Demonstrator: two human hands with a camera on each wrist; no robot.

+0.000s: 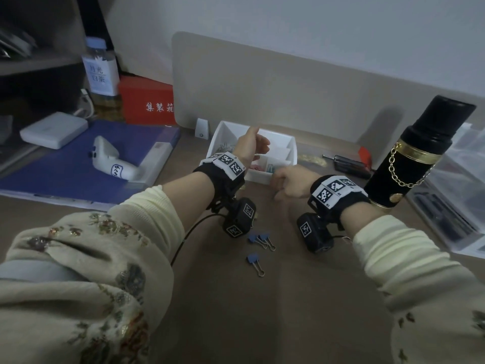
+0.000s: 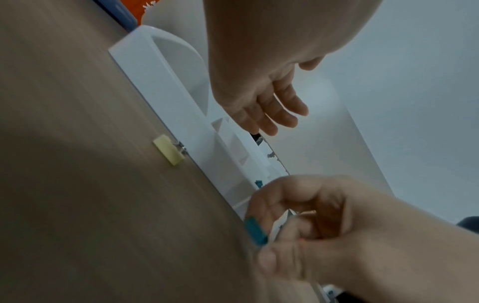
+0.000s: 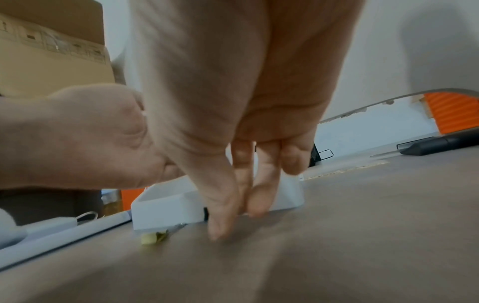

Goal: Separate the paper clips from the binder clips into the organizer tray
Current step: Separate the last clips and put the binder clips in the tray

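The white organizer tray [image 1: 258, 177] stands at the back of the desk against the beige divider. My left hand [image 1: 253, 147] hovers over its middle compartments with fingers loosely spread [image 2: 272, 123] and nothing in them. My right hand [image 1: 277, 191] reaches down to the table at the tray's front right corner. Its curled fingers [image 2: 285, 235] pinch a teal binder clip [image 2: 255, 233]; the right wrist view hides the clip. A yellow binder clip [image 2: 168, 152] lies against the tray's front wall [image 3: 166, 213]. Three blue binder clips [image 1: 258, 240] lie on the table between my wrists.
A tall black flask [image 1: 420, 153] with a gold chain stands right of the tray, with a dark pen-like tool [image 1: 349, 164] beside it. At left a blue folder [image 1: 65, 174] carries a white controller [image 1: 112, 161] and a white box [image 1: 52, 130]. A red box [image 1: 147, 101] and a bottle [image 1: 99, 67] stand behind.
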